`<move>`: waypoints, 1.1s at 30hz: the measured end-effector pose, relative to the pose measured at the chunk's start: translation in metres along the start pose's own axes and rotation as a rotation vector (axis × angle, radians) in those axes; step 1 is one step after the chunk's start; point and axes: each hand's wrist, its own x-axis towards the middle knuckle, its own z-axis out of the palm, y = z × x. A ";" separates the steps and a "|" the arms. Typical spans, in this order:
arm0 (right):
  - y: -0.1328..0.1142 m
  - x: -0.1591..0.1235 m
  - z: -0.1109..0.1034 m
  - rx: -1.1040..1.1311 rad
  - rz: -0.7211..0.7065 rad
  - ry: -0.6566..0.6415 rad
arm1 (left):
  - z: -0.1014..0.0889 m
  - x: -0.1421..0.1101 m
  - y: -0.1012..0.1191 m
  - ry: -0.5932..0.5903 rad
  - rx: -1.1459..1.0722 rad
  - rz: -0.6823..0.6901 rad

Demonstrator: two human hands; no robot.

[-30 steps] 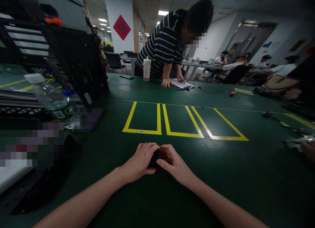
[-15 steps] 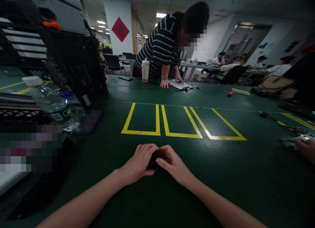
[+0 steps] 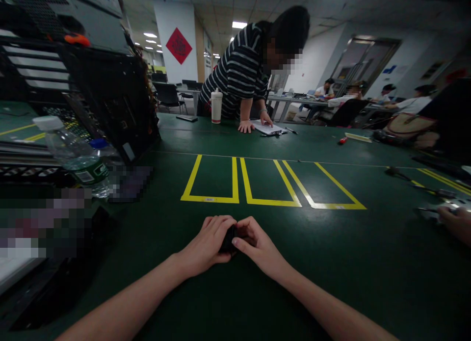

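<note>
A small black object (image 3: 228, 239) sits between my two hands, low in the middle of the view; my fingers cover most of it, so its kind does not show. My left hand (image 3: 211, 240) wraps over it from the left, thumb below and fingers on top. From the right, my right hand (image 3: 257, 245) grips its side with bent fingers and thumb. Both hands are close above or on the dark green table (image 3: 235, 297). Just beyond them, yellow tape (image 3: 209, 199) marks several-sided open frames on the tabletop.
Plastic bottles (image 3: 86, 167) and a black computer case (image 3: 121, 100) stand at the left. Across the table a person in a striped shirt (image 3: 245, 61) leans over a clipboard (image 3: 270, 129), near a white cup (image 3: 217, 108). Another person's hand (image 3: 454, 221) is at the right edge.
My hands and the black object stay in nearly the same place. The view has shifted very slightly.
</note>
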 end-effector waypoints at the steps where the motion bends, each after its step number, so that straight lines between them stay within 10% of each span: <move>1: 0.000 0.000 0.000 -0.009 0.018 -0.003 | 0.000 0.000 0.000 -0.001 -0.002 -0.002; 33: -0.001 -0.004 0.003 0.036 -0.013 0.014 | -0.001 -0.002 0.001 -0.001 0.008 0.004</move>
